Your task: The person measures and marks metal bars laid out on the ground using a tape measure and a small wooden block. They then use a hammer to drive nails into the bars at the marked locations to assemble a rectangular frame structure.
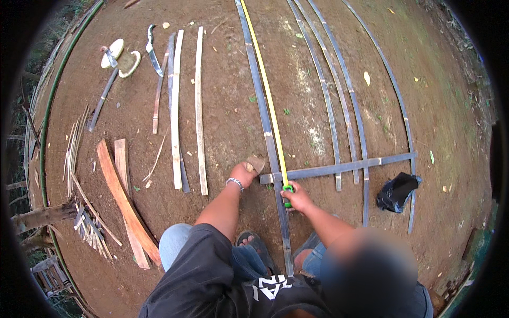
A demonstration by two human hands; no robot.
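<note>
On dirt — right hand pins yellow tape, flat metal strip.

Soft, even daylight; faint shadows; sharp centre; fisheye bending, dark vignette

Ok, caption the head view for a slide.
Left hand holds a small block beside a long grey strip; right hand pins a yellow tape measure along it.

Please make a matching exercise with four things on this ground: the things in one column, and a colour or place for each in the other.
1 tape
2 bag
3 plank
4 block

A black
B in the left hand
C yellow
D orange-brown, at lower left

Pairs: 1-C, 2-A, 3-D, 4-B
</note>
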